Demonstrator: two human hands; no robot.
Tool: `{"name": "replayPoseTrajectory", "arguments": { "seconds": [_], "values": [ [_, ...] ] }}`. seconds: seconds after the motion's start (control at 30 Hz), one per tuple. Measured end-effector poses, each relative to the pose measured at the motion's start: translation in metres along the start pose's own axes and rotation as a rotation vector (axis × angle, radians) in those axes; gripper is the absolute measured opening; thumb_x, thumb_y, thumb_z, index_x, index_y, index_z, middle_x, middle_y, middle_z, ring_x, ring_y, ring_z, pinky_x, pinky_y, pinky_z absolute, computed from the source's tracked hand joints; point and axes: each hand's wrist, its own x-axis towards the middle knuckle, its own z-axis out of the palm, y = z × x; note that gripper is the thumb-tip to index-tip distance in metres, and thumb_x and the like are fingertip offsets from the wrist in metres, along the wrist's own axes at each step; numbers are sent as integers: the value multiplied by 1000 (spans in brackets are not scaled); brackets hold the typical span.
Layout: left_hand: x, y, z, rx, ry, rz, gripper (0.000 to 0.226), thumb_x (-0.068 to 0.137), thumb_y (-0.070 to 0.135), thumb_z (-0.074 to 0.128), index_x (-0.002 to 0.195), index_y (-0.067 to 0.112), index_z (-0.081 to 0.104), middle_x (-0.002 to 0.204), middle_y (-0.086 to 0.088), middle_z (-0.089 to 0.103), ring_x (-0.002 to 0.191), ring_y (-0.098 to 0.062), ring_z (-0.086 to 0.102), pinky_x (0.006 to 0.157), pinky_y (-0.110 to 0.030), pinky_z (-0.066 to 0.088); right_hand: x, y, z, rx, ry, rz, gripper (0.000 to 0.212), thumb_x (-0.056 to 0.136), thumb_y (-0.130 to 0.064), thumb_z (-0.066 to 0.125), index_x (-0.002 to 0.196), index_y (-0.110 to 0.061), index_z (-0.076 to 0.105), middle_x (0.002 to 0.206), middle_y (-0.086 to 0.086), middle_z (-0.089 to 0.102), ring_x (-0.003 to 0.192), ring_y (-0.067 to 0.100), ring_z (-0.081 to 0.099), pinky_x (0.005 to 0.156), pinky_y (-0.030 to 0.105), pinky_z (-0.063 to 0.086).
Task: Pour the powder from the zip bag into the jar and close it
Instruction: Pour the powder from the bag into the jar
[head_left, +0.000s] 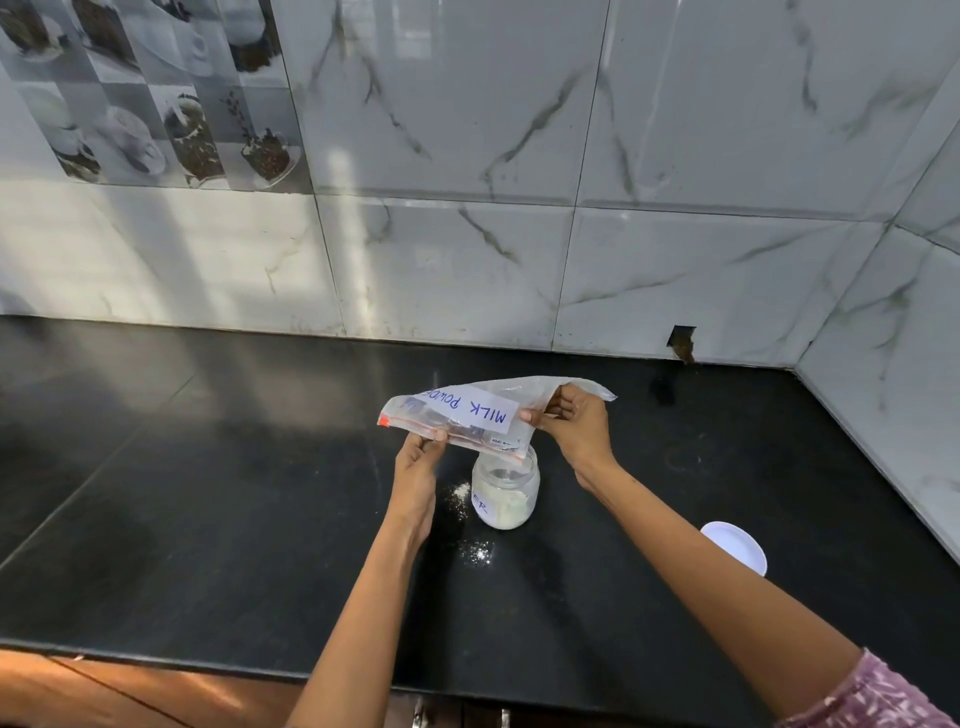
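2 hands hold the zip bag (480, 415) upside down above the open jar (505, 491), which stands on the black bench (208, 519). The bag's zip edge is pinched by the fingers of the left hand (418, 462), and its raised bottom end is gripped by the right hand (576, 426). The lower corner of the bag reaches the jar's mouth. White powder fills part of the jar. 2 patches of spilled powder (478, 551) lie just beside it. A white lid (735, 545) lies well apart, to the right.
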Motion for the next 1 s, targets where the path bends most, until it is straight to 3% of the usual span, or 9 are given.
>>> {"name": "replayPoseTrajectory", "arguments": {
  "seconds": [0.23,0.37,0.47,0.57,0.7,0.77,0.83,0.9,1.0],
  "values": [
    [-3,-6,-6,-21,-31,5,29,91,16,56,119,11,60,114,2,69,109,-3,60,82,-6,45,1,11,-9,-73,-52,-32,33,60,1,84,90,-5,71,91,9,74,84,14,72,71,23,58],
    [-7,-8,-6,-31,-45,-17,27,91,14,56,117,12,61,112,1,71,109,-5,61,81,-6,45,3,13,-10,-73,-2,-62,33,59,0,85,86,-9,70,86,6,74,81,14,71,71,26,59],
    [-9,-8,-6,-35,-50,-27,26,91,14,56,116,13,62,113,0,70,110,-7,61,82,-7,46,0,13,-9,-76,-28,-37,35,61,-2,84,89,-15,66,88,2,72,81,8,70,69,20,57],
    [-8,-7,-6,-34,-45,-26,26,91,13,56,116,13,62,114,-1,70,110,-8,61,83,-9,46,0,15,-9,23,-83,109,38,69,-19,82,101,-16,63,98,0,72,91,10,68,67,18,55],
    [-9,-5,-8,-30,-56,-19,26,90,14,57,115,12,62,112,1,71,108,-6,62,83,-8,46,16,0,-26,279,-54,344,43,73,-55,67,100,-22,63,96,-4,70,95,10,65,85,33,52],
    [-9,-6,-8,-23,-64,-16,25,90,13,56,114,11,63,110,2,71,107,-5,62,82,-8,46,27,-9,-31,322,-55,350,39,77,-51,67,101,-22,63,98,-1,69,97,14,64,92,37,49],
    [-9,-6,-8,-15,-67,-17,24,90,13,56,113,12,63,109,3,72,106,-5,62,82,-8,46,35,-20,-29,310,-67,304,47,80,-41,69,117,-13,60,108,4,70,104,19,65,93,37,50],
    [-8,-6,-8,-5,-66,-18,25,89,14,57,114,12,63,110,3,72,106,-5,62,81,-8,46,41,-34,-24,309,-81,252,51,82,-30,70,125,-7,55,111,7,69,101,20,67,85,32,55],
    [-7,-6,-8,15,-66,-23,25,90,14,57,115,12,63,111,2,71,107,-5,62,81,-8,47,48,-54,-19,265,-124,188,37,81,-23,72,113,-9,62,104,7,71,98,23,68,76,30,57]
  ]
}}
